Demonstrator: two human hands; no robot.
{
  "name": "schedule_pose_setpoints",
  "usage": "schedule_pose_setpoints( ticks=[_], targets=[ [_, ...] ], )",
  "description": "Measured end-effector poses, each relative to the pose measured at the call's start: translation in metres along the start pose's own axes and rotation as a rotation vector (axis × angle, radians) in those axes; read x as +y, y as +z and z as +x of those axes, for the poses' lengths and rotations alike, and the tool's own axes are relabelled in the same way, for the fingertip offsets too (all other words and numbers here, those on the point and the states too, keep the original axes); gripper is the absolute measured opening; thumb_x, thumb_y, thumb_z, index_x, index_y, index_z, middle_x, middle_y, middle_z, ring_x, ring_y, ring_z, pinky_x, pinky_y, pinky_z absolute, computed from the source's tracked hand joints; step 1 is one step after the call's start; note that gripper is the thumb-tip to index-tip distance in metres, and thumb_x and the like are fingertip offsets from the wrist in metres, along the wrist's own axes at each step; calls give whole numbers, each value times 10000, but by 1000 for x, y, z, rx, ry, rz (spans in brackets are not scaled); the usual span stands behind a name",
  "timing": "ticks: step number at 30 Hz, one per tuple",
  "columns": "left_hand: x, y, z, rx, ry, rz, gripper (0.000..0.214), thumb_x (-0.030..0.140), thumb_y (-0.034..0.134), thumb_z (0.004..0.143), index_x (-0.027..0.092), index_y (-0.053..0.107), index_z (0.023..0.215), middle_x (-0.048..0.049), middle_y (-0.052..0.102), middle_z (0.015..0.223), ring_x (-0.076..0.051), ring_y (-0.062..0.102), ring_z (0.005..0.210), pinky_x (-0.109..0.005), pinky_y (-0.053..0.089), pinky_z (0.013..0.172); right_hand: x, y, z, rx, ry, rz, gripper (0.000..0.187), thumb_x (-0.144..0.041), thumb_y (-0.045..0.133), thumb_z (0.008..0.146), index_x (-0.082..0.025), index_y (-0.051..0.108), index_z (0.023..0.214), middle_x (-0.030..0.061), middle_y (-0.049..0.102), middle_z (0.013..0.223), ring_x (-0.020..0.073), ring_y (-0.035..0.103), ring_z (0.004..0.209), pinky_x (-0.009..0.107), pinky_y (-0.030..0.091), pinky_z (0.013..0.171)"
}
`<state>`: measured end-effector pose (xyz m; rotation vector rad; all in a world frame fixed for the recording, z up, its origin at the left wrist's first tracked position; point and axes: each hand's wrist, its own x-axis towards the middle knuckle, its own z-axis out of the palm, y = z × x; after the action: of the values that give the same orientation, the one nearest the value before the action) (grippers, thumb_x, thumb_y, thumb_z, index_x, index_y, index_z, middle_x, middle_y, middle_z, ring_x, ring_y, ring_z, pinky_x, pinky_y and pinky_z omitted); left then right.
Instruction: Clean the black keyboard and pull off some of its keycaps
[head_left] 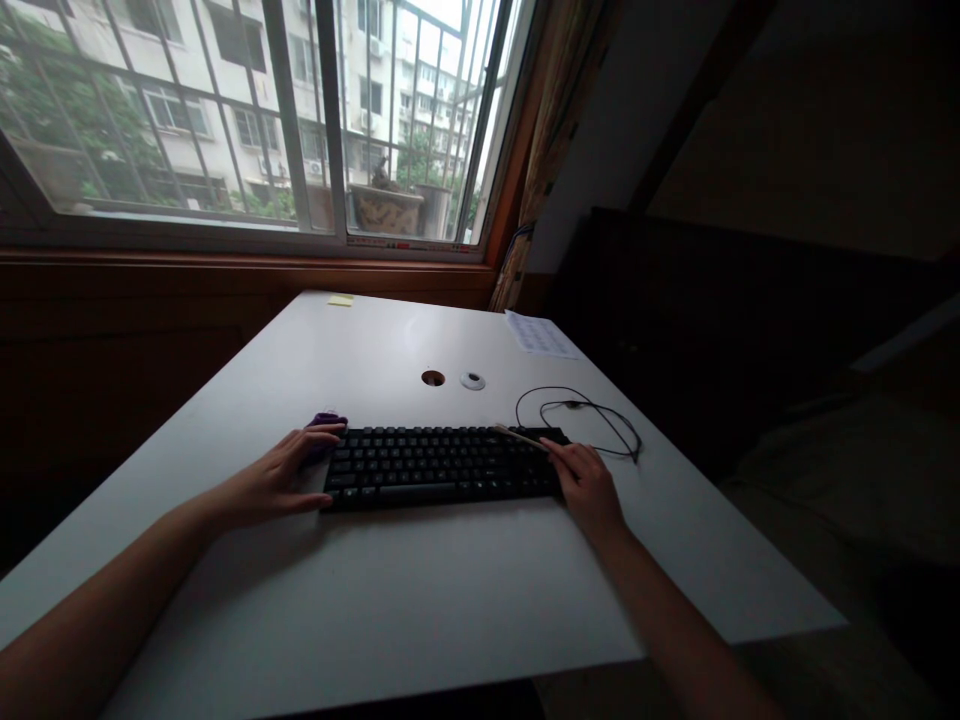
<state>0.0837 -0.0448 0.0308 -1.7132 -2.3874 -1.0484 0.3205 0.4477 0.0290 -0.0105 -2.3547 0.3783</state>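
Right fingers (pixel 568 456) pinch a stick (pixel 523 437); left fingers (pixel 319 436), spread against keyboard (pixel 427 465), partly hide something purple (pixel 328 417)

Daylight through barred window (pixel 324 120); wooden sill (pixel 262 264), white table (pixel 405 590), curtain (pixel 556 120); shadowed wall (pixel 634 100) right.

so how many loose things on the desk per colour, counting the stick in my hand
black: 2, keyboard and cable
white: 2, printed sheet and round cap
yellow: 1, paper note
purple: 1, item partly behind the left hand
pale: 1, stick in the right hand
total: 7
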Motion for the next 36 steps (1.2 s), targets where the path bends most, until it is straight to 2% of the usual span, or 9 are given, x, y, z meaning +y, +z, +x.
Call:
schedule_pose_setpoints(
  ticks=[5,12,16,21,25,36],
  targets=[
    [1,0,0,11,-10,-5,699,384,788,913,249,452,1511,-196,442,1609,-366,480,1461,-610,478,1162,0,0,-1,9,6,-5,326,-243,550,1047,-273,731,1317,57,715,919,251,614,862,420,509,844],
    [5,-2,1,2,13,77,665,394,778,919,286,473,1499,-147,485,1592,-349,481,1440,-607,490,1141,-3,-2,0,13,9,9,326,-253,545,1050,-282,732,1314,57,720,916,252,630,874,422,523,844],
    [11,-8,4,0,41,133,619,394,748,955,308,492,1512,-129,431,1639,-361,436,1463,-624,479,1139,-4,-3,0,9,-1,16,326,-248,541,1051,-277,732,1313,50,722,908,241,640,851,423,526,858],
    [9,-13,7,66,128,217,462,326,681,1009,348,602,1464,-80,599,1497,-318,528,1368,-555,510,1110,-4,-4,0,9,1,26,332,-259,536,1054,-283,735,1318,54,721,901,241,641,845,420,533,839],
    [5,-12,8,54,155,213,380,284,650,1025,369,682,1394,-39,715,1353,-280,594,1303,-498,551,1069,-5,-5,0,5,21,39,331,-265,539,1048,-293,744,1307,59,715,902,248,640,852,421,541,827],
    [6,-9,8,69,196,253,389,218,636,1019,363,704,1373,-3,736,1353,-269,590,1313,-473,578,1034,-5,-6,-1,3,22,57,321,-264,544,1051,-272,752,1295,63,710,907,243,635,865,416,540,843]
  ],
)
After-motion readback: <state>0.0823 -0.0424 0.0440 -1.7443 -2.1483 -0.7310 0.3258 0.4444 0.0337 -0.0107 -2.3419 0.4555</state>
